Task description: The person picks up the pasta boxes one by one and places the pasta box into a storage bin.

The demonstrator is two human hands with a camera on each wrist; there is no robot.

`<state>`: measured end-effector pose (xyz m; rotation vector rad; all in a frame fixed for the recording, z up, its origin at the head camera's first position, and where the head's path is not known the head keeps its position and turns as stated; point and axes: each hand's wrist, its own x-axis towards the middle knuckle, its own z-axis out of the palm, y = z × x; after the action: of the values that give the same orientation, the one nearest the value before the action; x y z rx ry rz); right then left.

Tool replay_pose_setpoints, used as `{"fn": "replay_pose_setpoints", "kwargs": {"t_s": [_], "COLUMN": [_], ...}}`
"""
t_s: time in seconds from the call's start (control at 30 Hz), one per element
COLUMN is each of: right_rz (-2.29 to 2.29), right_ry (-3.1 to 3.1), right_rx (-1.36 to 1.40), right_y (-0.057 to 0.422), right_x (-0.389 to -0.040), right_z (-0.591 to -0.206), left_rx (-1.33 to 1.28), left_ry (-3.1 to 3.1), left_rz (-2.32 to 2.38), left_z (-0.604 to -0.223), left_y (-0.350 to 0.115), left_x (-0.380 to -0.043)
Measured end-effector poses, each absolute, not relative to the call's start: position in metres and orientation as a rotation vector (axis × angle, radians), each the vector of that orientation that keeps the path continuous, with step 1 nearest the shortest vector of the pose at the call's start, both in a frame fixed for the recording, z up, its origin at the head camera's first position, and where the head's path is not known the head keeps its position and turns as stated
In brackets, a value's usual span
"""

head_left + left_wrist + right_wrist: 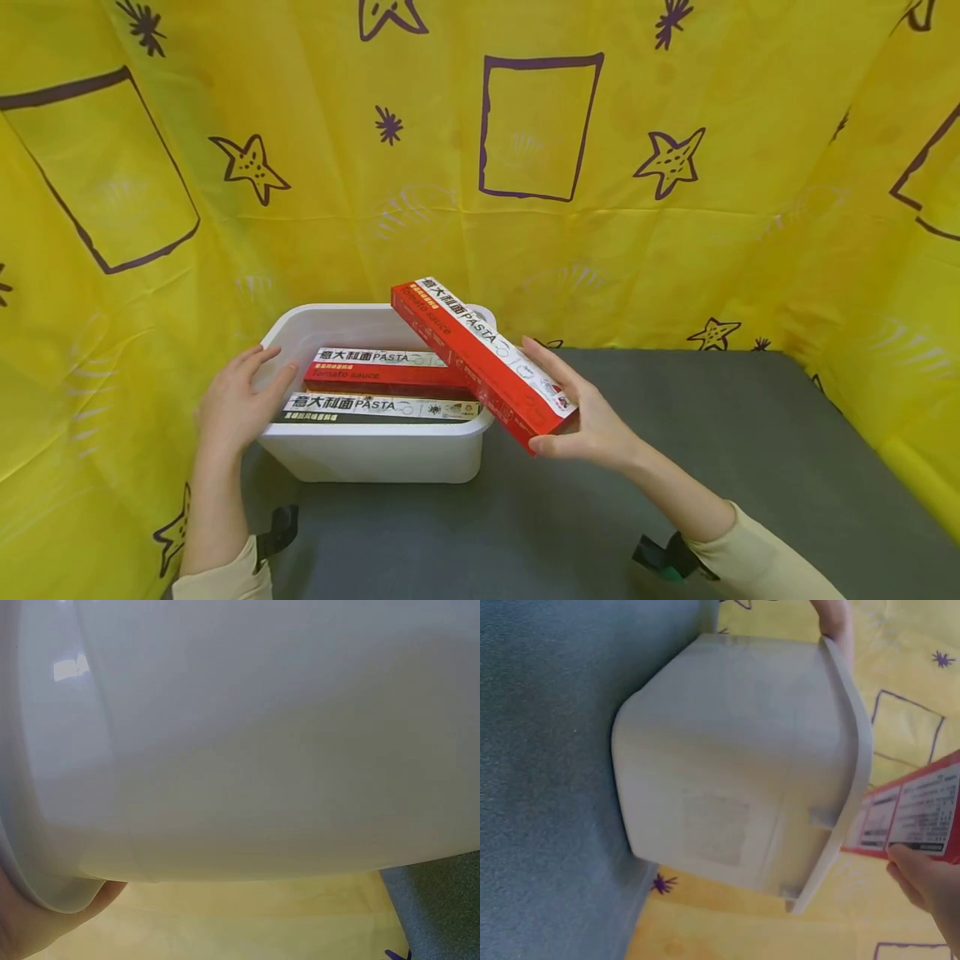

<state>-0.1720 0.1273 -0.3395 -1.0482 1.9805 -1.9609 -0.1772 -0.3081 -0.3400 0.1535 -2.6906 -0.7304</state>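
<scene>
My right hand [588, 429] grips the near end of a red and white pasta box [480, 358], thumb on its lower edge and fingers on the far side. The box slants up to the left, its far end over the right side of a white plastic bin [375, 458]. My left hand [242, 400] holds the bin's left rim, its thumb reaching over the inside. Within the bin lie another red pasta box [375, 379] and a black and white pasta box [382, 408], side by side. In the right wrist view the held box [922, 814] shows printed white panels.
The bin stands on a dark grey tabletop [712, 467] that extends to the right. A yellow cloth [450, 167] with starfish and frame drawings hangs behind and along both sides. Dark straps [663, 557] are on both wrists.
</scene>
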Motion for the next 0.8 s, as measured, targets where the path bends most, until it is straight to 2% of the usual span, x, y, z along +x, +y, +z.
{"fn": "replay_pose_setpoints", "kwargs": {"t_s": [0.8], "right_rz": [-1.855], "right_ry": [1.881], "right_rx": [-1.119], "right_y": [0.103], "right_x": [-0.186], "right_z": [-0.320], "left_rx": [0.152], "left_ry": [-2.687], "left_rz": [-0.722], "left_z": [-0.340], "left_y": [-0.308], "left_x": [-0.175]}}
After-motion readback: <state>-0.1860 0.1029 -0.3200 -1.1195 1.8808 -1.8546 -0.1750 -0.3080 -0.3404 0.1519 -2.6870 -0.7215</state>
